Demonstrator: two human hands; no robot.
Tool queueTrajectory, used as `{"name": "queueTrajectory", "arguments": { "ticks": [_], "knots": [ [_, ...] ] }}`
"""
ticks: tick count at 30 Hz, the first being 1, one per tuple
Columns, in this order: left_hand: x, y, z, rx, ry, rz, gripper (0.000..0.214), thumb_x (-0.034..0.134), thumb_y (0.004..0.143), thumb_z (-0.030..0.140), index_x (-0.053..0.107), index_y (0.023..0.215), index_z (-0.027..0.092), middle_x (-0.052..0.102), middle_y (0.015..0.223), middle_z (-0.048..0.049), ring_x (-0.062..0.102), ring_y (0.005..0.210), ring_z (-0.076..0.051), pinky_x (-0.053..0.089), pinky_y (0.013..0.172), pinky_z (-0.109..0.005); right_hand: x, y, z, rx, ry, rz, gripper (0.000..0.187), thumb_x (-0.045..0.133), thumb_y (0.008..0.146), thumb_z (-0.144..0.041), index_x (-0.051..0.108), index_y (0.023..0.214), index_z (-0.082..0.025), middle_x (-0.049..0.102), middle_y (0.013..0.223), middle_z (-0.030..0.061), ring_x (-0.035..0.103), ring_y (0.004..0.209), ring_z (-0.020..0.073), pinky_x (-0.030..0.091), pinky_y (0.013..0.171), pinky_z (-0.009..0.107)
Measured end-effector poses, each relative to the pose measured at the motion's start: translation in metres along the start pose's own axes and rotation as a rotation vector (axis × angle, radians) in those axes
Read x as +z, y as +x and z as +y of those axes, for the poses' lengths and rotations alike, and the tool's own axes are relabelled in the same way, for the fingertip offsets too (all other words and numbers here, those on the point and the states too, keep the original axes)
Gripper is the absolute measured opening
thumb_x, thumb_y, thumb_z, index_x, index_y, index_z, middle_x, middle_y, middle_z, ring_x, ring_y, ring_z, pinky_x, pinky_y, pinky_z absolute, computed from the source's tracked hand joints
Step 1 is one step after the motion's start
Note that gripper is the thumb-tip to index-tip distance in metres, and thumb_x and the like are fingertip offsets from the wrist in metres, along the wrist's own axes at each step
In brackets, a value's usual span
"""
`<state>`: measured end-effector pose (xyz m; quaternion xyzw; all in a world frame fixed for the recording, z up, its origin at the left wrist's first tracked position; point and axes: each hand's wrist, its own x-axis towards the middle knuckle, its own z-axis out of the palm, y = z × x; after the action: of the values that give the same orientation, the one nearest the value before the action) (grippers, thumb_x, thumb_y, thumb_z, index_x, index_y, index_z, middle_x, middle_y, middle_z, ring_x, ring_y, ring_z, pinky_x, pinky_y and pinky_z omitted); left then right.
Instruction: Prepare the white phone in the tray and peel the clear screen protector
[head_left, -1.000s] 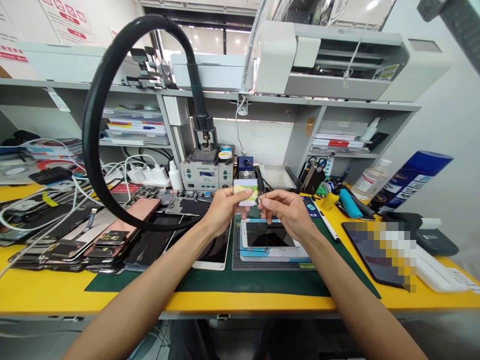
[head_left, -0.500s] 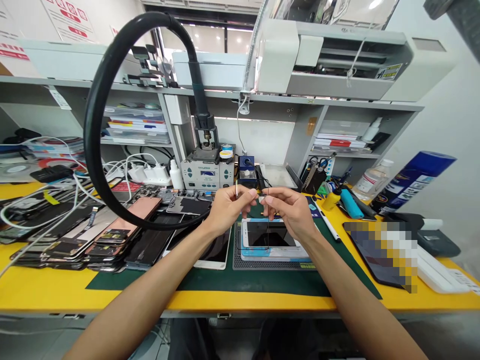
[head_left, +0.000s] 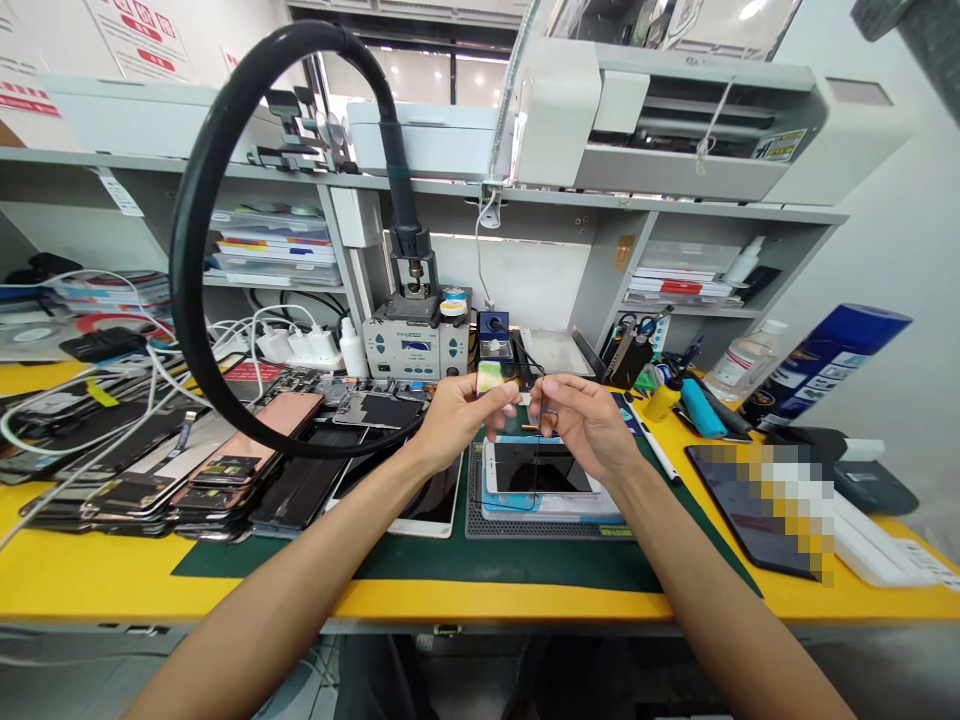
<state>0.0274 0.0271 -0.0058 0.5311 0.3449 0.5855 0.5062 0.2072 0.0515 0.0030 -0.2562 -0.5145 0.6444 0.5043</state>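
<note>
My left hand [head_left: 466,412] is closed, pinching a small pale flat card [head_left: 491,376] with a yellow-green patch, held above the far part of the mat. Beside it, a short gap away, my right hand [head_left: 581,415] is closed on a thin black wire [head_left: 536,450]. The wire hangs from these fingers and bends left near its lower end. Beneath both hands lies a white-framed phone [head_left: 540,468] with a dark screen. It rests on a blue and white box [head_left: 551,510], over a grey perforated pad [head_left: 480,525].
Stacked phone parts [head_left: 217,470] fill the left side. A black hose [head_left: 184,230] loops up from a hot-air station [head_left: 409,350]. A white tablet [head_left: 442,490] lies on the green mat [head_left: 420,568]. To the right are a pen [head_left: 660,450], a dark tablet [head_left: 742,510] and a blue can [head_left: 832,360].
The pale card has turned from nearly edge-on to show its yellow-green face. My right hand has shifted slightly right, widening the gap between the hands.
</note>
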Motion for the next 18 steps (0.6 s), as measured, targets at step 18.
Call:
{"name": "queueTrajectory", "arguments": {
  "ticks": [18],
  "knots": [
    [-0.0001, 0.0013, 0.0013, -0.171, -0.212, -0.075, 0.027, 0.085, 0.07, 0.034, 0.071, 0.07, 0.011, 0.067, 0.063, -0.0034, 0.057, 0.05, -0.01, 0.043, 0.046, -0.022, -0.0054, 0.0015, 0.0027, 0.072, 0.046, -0.103, 0.023, 0.081, 0.077, -0.037, 0.072, 0.076, -0.016, 0.066, 0.073, 0.0016, 0.058, 0.06, 0.0117, 0.046, 0.047, 0.022]
  ]
}}
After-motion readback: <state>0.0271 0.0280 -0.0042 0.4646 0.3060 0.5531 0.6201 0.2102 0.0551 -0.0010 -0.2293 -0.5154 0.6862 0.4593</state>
